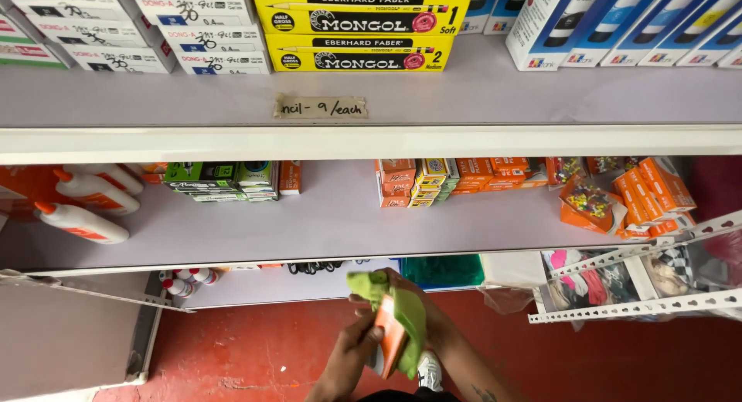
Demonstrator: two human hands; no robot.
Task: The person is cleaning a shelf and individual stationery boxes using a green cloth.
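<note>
1. Orange box (392, 342) sits low in the middle of the view, in front of the bottom shelf and above the red floor (255, 348), held between both hands.
2. Green cloth (402, 313) drapes over the top and right side of the box, touching it.
3. The left hand (357, 346) comes up from below and grips the box's left edge, fingers curled together on it.
4. The right hand (417, 309) lies mostly under the cloth, fingers closed on the cloth and the box's upper end.
5. A white shoe (430, 371) shows just below the hands.
6. On the middle shelf (325, 224), white glue bottles (85, 201) with orange caps lie at the left, green boxes (220, 179) stand near them, and stacks of small orange boxes (464, 176) stand at the right.
7. On the top shelf (371, 100), yellow pencil boxes (359, 27) stand at the centre, with a paper label (320, 107) just in front.
8. A slotted metal bracket (641, 305) juts out at the right, well apart from the hands.
</note>
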